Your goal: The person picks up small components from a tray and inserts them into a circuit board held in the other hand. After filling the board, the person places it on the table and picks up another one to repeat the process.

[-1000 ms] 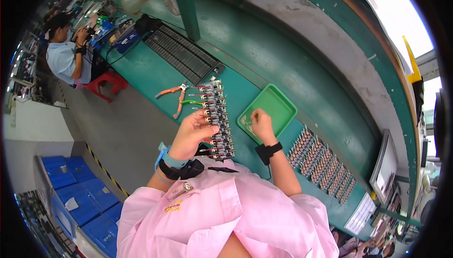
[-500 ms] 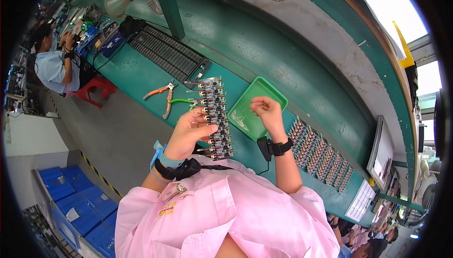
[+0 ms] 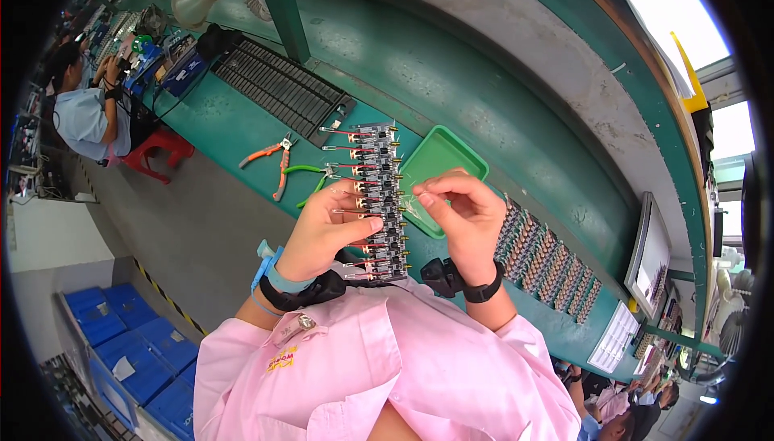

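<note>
A long strip of joined circuit boards (image 3: 385,173), with thin red wires along its left side and brass-coloured pins along its right, stands in front of my chest. My left hand (image 3: 318,235) is closed on its left side, the thumb lying across the boards. At the strip's right edge, my right hand (image 3: 470,219) has thumb and fingertips pinched together; whatever is between them is too small to make out. Beneath and behind that hand lies a green tray (image 3: 447,144) holding thin pale slivers (image 3: 414,205). Green-handled cutters (image 3: 305,169) lie left of the strip, partly hidden.
Orange-handled pliers (image 3: 282,168) lie on the green bench. A black slotted rack (image 3: 278,86) stands farther left, rows of small boards (image 3: 544,264) to the right. A co-worker (image 3: 85,114) sits far left beside a red stool (image 3: 157,151). Blue bins (image 3: 145,352) stand lower left.
My right hand has come left and down from above the tray to the strip's right edge, its fingers now pinched. The strip, in my left hand, has shifted slightly right.
</note>
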Action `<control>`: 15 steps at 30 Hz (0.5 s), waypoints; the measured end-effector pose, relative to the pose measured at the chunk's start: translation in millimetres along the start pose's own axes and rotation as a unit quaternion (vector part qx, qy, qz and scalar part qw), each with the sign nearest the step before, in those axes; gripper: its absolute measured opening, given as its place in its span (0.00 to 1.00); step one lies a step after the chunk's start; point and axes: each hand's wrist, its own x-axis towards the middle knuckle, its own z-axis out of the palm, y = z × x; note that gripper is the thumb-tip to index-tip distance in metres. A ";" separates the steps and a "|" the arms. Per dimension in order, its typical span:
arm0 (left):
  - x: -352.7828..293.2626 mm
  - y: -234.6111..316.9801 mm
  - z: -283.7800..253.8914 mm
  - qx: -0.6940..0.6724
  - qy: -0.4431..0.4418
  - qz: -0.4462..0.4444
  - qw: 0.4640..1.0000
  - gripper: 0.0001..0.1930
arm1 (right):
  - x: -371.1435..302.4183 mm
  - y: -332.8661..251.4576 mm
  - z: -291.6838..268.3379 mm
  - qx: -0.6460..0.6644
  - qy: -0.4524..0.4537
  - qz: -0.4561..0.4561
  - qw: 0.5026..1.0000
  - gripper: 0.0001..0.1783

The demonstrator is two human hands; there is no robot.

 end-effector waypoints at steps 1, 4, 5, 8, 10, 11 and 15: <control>-0.1 -0.2 1.3 0.004 0.000 0.005 1.000 0.17 | -1.1 2.5 -0.2 -0.030 -0.014 -0.040 0.999 0.09; -0.7 2.4 5.8 -0.004 -0.006 0.014 1.000 0.17 | -5.2 7.7 1.6 -0.065 -0.024 -0.088 0.994 0.09; -0.9 2.9 6.4 -0.007 -0.009 0.018 1.000 0.17 | -6.6 9.1 2.5 -0.070 -0.018 -0.098 0.993 0.09; -2.6 2.9 6.4 -0.009 -0.011 0.015 1.000 0.17 | -7.9 8.5 4.6 -0.090 -0.009 -0.119 0.989 0.09; -3.3 2.8 6.5 -0.010 -0.012 0.013 1.000 0.17 | -7.9 7.3 5.5 -0.118 -0.001 -0.137 0.983 0.09; -3.6 2.7 6.5 -0.011 -0.011 0.015 1.000 0.17 | -7.7 6.9 5.9 -0.118 -0.002 -0.137 0.983 0.09; -4.3 3.0 5.7 -0.012 -0.010 0.015 1.000 0.17 | -5.9 6.5 7.1 -0.135 0.000 -0.154 0.979 0.09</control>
